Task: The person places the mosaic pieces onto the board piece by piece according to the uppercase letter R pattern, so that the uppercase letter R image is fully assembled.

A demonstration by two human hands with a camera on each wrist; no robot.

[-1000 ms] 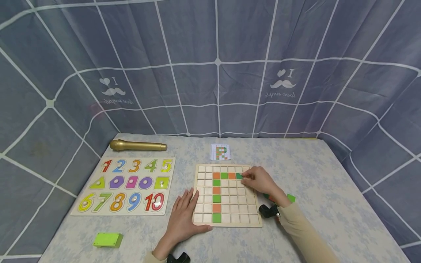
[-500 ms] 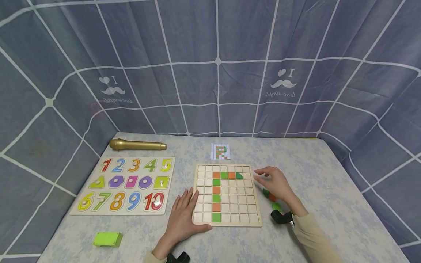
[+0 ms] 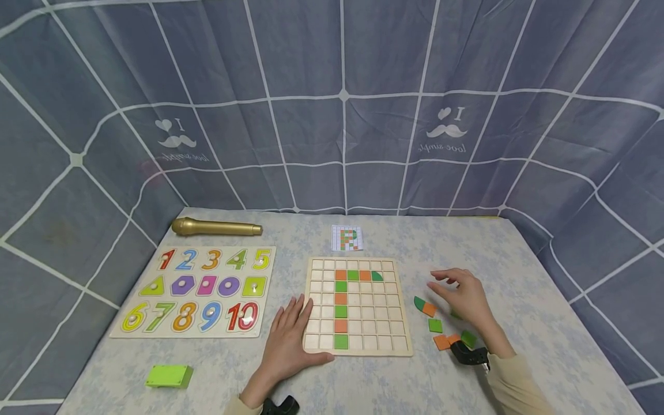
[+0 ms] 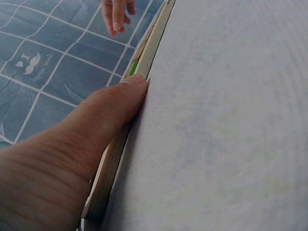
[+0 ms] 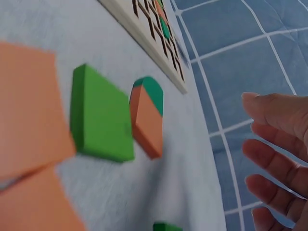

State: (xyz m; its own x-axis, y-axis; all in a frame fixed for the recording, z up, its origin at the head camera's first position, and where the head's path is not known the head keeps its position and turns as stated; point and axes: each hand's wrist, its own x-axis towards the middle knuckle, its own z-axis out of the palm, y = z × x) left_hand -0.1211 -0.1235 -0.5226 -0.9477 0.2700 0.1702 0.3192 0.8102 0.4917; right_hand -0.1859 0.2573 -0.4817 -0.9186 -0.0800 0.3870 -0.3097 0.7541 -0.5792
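Note:
A wooden grid board [image 3: 373, 323] lies mid-table, with orange and green square tiles in one column and along a row near its top. That row ends at its right in a dark green rounded tile [image 3: 377, 276]. My left hand [image 3: 290, 343] rests on the board's lower left corner with fingers straight and the thumb along the near edge. Right of the board, my right hand [image 3: 464, 297] hovers with nothing between its loosely bent fingers. Below it lie loose tiles: a green square [image 5: 102, 115], an orange square [image 3: 442, 343], another rounded green piece [image 3: 419, 302] and several more, some partly hidden by the wrist.
Behind the board lies a small pattern card [image 3: 347, 238]. To the left are a number-and-shape puzzle board [image 3: 194, 293], a gold microphone [image 3: 218, 227] and a lime green block [image 3: 169, 376]. A blue curtain [image 3: 342, 132] surrounds the table's back and sides.
My right hand has let go of the dark green rounded tile in the top row and moved right, off the board, uncovering the loose tiles. The left hand has stayed in place.

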